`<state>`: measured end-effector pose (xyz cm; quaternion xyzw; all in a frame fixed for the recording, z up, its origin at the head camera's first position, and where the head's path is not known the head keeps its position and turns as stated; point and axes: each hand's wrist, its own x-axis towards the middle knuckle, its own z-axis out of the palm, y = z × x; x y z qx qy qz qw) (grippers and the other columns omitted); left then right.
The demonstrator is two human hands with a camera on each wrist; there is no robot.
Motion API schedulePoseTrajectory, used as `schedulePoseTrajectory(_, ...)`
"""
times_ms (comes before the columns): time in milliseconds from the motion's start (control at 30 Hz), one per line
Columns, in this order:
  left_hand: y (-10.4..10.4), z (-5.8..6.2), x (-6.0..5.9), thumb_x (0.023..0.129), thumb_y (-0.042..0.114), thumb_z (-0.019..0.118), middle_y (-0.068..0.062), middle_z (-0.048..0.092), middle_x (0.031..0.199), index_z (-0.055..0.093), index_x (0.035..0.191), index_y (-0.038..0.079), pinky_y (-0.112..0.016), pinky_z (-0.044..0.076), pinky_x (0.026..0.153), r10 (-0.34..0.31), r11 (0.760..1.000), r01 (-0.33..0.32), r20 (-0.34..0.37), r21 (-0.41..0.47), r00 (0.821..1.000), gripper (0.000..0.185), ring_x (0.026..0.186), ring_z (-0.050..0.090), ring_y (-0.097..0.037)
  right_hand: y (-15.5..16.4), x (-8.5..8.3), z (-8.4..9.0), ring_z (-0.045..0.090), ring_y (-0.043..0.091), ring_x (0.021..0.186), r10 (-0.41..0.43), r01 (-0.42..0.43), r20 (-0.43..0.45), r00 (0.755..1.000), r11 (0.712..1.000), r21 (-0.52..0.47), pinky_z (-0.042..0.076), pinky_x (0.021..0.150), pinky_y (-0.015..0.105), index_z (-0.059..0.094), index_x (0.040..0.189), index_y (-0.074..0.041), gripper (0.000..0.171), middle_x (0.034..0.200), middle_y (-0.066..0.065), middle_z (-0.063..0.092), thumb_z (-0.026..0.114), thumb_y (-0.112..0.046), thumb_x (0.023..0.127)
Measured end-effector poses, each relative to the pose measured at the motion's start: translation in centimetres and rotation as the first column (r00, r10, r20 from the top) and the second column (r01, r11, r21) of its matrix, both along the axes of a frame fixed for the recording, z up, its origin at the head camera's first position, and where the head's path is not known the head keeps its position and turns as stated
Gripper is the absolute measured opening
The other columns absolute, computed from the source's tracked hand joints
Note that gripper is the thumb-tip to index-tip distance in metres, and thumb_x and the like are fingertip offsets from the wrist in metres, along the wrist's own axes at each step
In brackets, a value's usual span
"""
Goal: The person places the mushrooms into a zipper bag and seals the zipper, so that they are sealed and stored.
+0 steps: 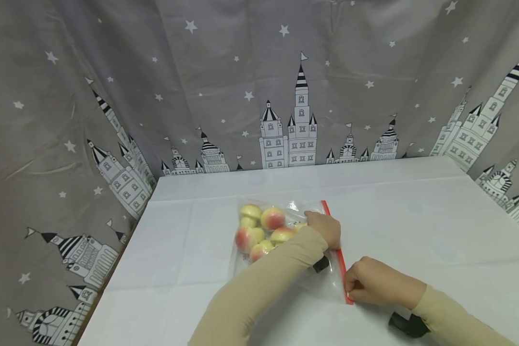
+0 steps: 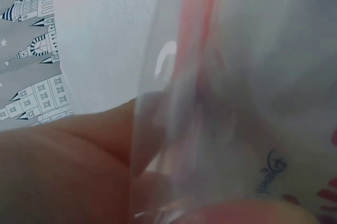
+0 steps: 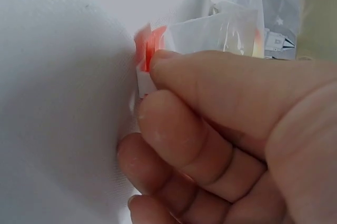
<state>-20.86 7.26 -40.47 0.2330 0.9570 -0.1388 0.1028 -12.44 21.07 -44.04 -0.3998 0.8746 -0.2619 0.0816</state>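
Observation:
A clear zip bag (image 1: 281, 269) with a red seal strip (image 1: 332, 221) lies on the white table (image 1: 415, 216). Several yellow-red apples (image 1: 259, 228) fill its far part. My left hand (image 1: 326, 228) rests on the bag beside the middle of the strip; in the left wrist view the plastic (image 2: 221, 103) and red strip (image 2: 197, 29) lie right against it. My right hand (image 1: 372, 286) pinches the near end of the strip, and the right wrist view shows thumb and forefinger (image 3: 210, 81) closed on the red corner (image 3: 147, 50).
A grey curtain with castles and stars (image 1: 259, 81) hangs behind and on both sides of the table. The table's left edge (image 1: 117, 259) runs close to the curtain. Bare white cloth (image 1: 437, 230) spreads to the right of the bag.

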Motion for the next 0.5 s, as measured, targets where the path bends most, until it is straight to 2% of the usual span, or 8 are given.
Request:
schedulePoseTrajectory(133,-0.1,-0.3,-0.1,0.091,0.045,0.066,0.008,0.077,0.114,0.078,0.111,0.027,-0.050,0.044,0.109,-0.007,1.000,0.007,0.007,-0.002,1.000,0.030,0.113,0.069,-0.017,0.0,0.1,-0.1,0.037,-0.012,0.059,-0.014,0.014,0.018,1.000,1.000,0.002,0.036,0.053,0.011,0.068,0.065,-0.020,0.025,0.060,-0.019,0.056,0.077,0.001,0.074)
schedulePoseTrajectory(333,-0.4,-1.8,-0.6,0.089,0.052,0.067,0.008,0.078,0.105,0.079,0.096,0.028,-0.049,0.045,0.106,-0.019,1.000,0.019,-0.022,0.007,1.000,0.028,0.108,0.070,-0.017,0.0,0.2,-0.3,0.034,-0.011,0.059,-0.021,0.021,0.025,0.999,1.000,-0.006,0.034,0.053,0.011,0.065,0.065,-0.019,0.025,0.061,-0.020,0.052,0.075,0.002,0.075)
schedulePoseTrajectory(433,-0.7,-2.6,-1.1,0.087,0.052,0.068,0.008,0.077,0.097,0.075,0.086,0.027,-0.047,0.048,0.099,-0.043,0.998,0.045,-0.038,0.053,0.998,0.026,0.101,0.070,-0.018,0.0,0.2,-0.5,0.033,-0.011,0.059,-0.022,0.022,0.007,1.000,1.000,-0.014,0.033,0.052,0.011,0.064,0.064,-0.020,0.026,0.060,-0.020,0.050,0.074,0.002,0.073)
schedulePoseTrajectory(500,-1.1,-2.6,-1.4,0.087,0.051,0.069,0.008,0.076,0.094,0.074,0.085,0.025,-0.043,0.049,0.091,-0.061,0.988,0.062,-0.014,0.144,0.998,0.026,0.096,0.069,-0.018,0.1,0.2,-0.6,0.035,-0.011,0.059,-0.027,0.027,0.016,0.999,1.000,-0.015,0.034,0.053,0.011,0.064,0.065,-0.021,0.025,0.061,-0.021,0.051,0.075,0.000,0.074)
